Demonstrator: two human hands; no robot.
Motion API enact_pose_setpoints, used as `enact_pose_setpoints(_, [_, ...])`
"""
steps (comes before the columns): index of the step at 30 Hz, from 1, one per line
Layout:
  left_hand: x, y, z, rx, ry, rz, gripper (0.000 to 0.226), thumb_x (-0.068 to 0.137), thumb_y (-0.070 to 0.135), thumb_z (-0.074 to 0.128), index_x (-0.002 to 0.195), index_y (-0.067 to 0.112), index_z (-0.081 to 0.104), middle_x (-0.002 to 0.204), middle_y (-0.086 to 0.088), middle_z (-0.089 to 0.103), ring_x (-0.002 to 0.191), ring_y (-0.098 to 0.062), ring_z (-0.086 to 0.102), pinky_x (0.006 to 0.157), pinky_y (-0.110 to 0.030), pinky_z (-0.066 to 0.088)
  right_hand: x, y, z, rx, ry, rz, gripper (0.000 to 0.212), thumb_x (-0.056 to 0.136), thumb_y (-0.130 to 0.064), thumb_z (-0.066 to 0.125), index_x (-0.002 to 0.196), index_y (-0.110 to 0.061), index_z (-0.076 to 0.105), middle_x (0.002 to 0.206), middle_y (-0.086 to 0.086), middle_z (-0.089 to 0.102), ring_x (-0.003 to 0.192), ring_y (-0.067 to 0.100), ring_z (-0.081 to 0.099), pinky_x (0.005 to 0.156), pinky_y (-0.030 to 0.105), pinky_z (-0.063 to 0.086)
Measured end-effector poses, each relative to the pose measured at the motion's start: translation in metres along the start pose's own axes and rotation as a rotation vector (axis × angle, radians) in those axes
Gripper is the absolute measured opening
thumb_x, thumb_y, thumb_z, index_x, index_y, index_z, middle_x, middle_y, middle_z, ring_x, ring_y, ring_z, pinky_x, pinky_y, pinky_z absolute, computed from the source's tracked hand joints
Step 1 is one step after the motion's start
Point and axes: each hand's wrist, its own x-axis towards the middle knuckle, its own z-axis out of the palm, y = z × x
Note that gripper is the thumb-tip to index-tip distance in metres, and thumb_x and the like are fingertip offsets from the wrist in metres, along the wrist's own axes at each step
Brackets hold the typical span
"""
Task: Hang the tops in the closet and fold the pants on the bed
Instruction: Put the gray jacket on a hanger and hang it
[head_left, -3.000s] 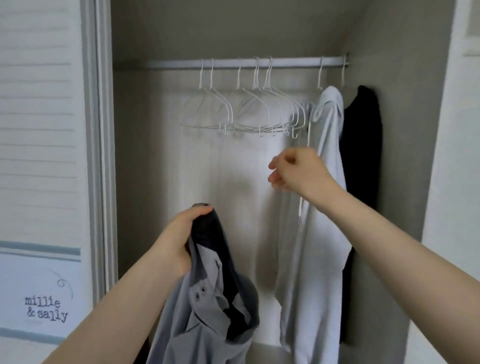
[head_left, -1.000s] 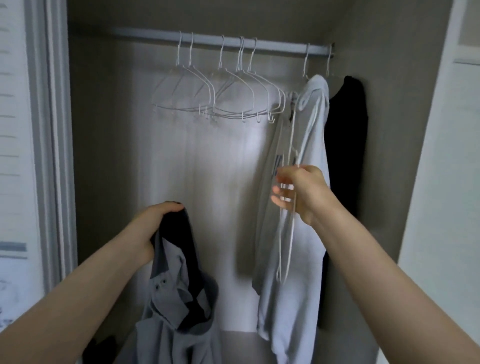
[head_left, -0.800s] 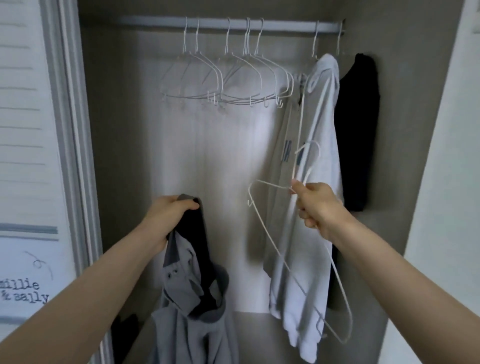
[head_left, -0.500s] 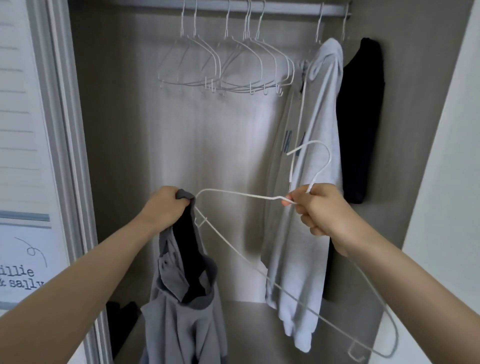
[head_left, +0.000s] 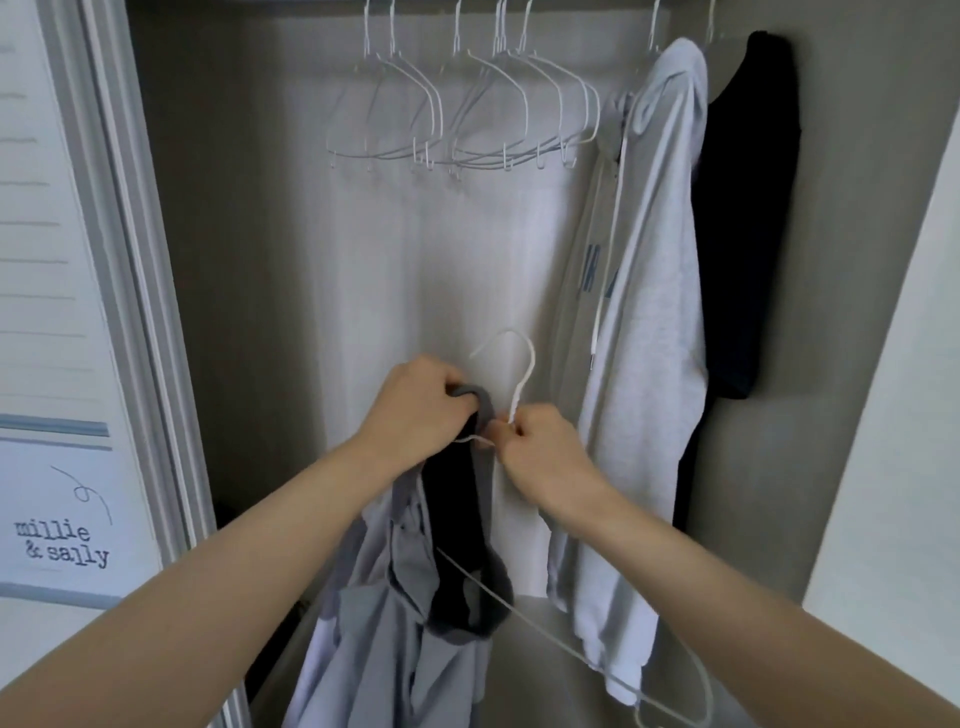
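Risk: left hand (head_left: 415, 405) gripping top (head_left: 395, 613) collar, right hand (head_left: 540, 447) pinching hanger (head_left: 522, 374) neck; hanger arm, seemingly inside, could snag fabric.

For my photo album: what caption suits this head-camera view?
Left hand grips a grey top while the right hand feeds a white hanger into its neck.

Was dimly, softly lit, brightest on the closet's back wall (head_left: 415, 270) above the gripping hands. Fell into deep shadow left of the grip and low beside it. Showed no glare. Bowed straight lines at the edges through the wide lens. Looked slightly soft throughout, without motion blur.
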Motion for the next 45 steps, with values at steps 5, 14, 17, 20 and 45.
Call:
enact_pose_setpoints(5, [-0.009,0.002,-0.007,-0.126,-0.202,0.075,0.024,0.087,0.04,0.062,0.093,0.022,0.076,0.082,-0.003,0.07,0.072,0.002,0.057,0.064,-0.018,0.039,0.005,0.016,0.001,0.541,0.094,0.009,0.036,0.094,-0.022,0.055,0.063,-0.005,0.055,0.046,-0.007,0.039,0.045,0.011,0.033,0.047,0.025,0.025])
enact_pose_setpoints(14, [0.002,-0.023,-0.011,0.173,-0.108,0.245,0.051,0.083,0.064,0.054,0.062,0.022,0.034,0.053,0.006,0.041,0.053,-0.009,0.04,0.052,-0.031,0.029,0.004,0.011,-0.023,0.344,0.251,-0.359,0.012,0.097,-0.023,0.05,0.092,-0.034,0.047,0.068,0.003,0.06,0.062,0.018,0.055,0.063,0.034,0.045])
enact_pose_setpoints(17, [0.005,-0.032,-0.011,0.006,0.0,0.136,0.051,0.088,0.048,0.063,0.063,0.014,0.035,0.053,0.005,0.034,0.053,-0.013,0.032,0.051,-0.029,0.029,0.003,0.015,-0.029,0.011,0.333,-0.489,0.022,0.094,-0.011,0.051,0.115,-0.015,0.053,0.11,-0.007,0.055,0.104,0.008,0.052,0.085,0.005,0.034])
enact_pose_setpoints(20, [0.009,-0.031,-0.016,-0.119,0.133,0.021,0.051,0.089,0.042,0.065,0.061,0.012,0.034,0.056,0.001,0.033,0.055,-0.018,0.029,0.048,-0.023,0.025,-0.011,0.026,-0.023,0.037,0.329,-0.597,0.022,0.09,-0.005,0.049,0.107,-0.017,0.056,0.105,-0.009,0.054,0.096,-0.002,0.052,0.081,0.006,0.039])
enact_pose_setpoints(45, [-0.034,-0.091,-0.087,-0.08,0.362,-0.162,0.077,0.074,0.08,0.052,0.056,0.006,0.05,0.047,-0.001,0.047,0.051,-0.015,0.047,0.058,-0.031,0.038,0.004,0.094,-0.067,-0.705,0.209,-0.767,0.008,0.091,-0.032,0.061,0.092,-0.025,0.065,0.081,-0.018,0.061,0.111,0.019,0.048,0.096,0.045,0.024])
